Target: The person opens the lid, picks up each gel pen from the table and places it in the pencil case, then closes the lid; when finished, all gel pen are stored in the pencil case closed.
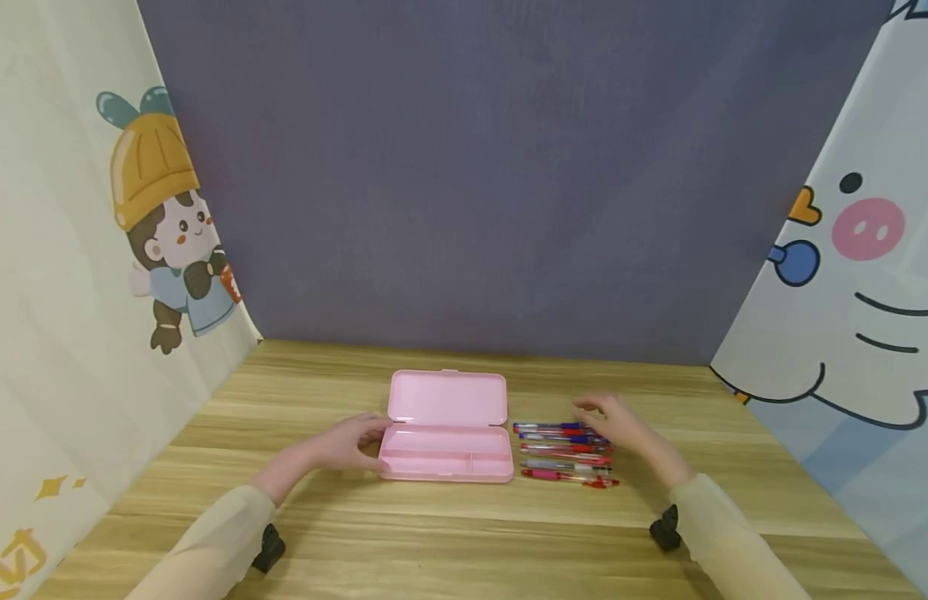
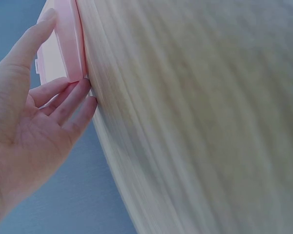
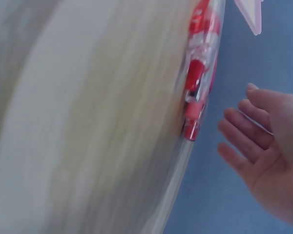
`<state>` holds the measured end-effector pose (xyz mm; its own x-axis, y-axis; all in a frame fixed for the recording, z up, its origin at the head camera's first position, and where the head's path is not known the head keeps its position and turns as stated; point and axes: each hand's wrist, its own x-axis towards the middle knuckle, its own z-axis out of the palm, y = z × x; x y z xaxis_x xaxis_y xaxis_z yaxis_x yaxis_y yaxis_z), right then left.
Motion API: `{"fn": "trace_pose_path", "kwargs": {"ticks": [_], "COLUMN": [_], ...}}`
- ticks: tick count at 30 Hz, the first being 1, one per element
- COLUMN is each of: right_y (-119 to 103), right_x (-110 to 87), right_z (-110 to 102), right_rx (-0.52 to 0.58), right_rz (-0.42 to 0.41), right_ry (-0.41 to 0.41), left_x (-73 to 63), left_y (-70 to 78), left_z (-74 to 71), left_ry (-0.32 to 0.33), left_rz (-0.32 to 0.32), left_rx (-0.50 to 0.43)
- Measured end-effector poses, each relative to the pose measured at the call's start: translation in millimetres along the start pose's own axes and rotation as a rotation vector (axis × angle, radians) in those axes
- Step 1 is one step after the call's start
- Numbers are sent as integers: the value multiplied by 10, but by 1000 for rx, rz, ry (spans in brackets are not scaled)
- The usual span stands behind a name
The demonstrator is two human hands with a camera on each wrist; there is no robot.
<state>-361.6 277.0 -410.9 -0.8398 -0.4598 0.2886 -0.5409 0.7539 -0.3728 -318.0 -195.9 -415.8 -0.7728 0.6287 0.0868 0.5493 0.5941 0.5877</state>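
A pink pencil case (image 1: 426, 478) lies with its lid (image 1: 449, 398) raised and its divided tray facing up. At its left end is my left hand (image 1: 347, 442), the thumb by the front corner and the fingers by the back. In the left wrist view, the loosely extended fingers of that hand (image 2: 44, 112) meet the end of the pencil case (image 2: 71, 44). My right hand (image 1: 612, 419) hovers at the right ends of a row of pens (image 1: 557, 448), nothing in its grasp. In the right wrist view its relaxed fingers are apart from the red-capped pens (image 3: 195, 73).
The pens lie side by side to the right of the case, with blue, red, grey and pink parts. All rest on a wood-grain table (image 1: 434, 542). A dark grey panel (image 1: 464, 183) rises behind, and printed cartoon panels flank both sides.
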Motion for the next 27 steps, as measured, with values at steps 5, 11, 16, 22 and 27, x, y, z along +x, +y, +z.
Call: {"fn": "trace_pose_path", "kwargs": {"ticks": [5,11,16,22,27], "right_y": [55,85,90,58,52], "right_x": [-16,-27,-29,-15,4], "right_z": [-7,-14,11,56,65], "right_rx": [-10,5,-35,-84,-152], "right_rz": [-9,-6,15,55,64], "right_ry": [-37,-57,-76,-94,-77], "left_x": [5,17,22,10,4], "left_y": [14,-2,-22,-3,30], "left_z": [-10,-10,8,17,3], "left_ry": [7,-6,-10,-1,15], "left_rz": [-9,-11,-1,-13,-23], "left_rx": [27,46,43,48,58]}}
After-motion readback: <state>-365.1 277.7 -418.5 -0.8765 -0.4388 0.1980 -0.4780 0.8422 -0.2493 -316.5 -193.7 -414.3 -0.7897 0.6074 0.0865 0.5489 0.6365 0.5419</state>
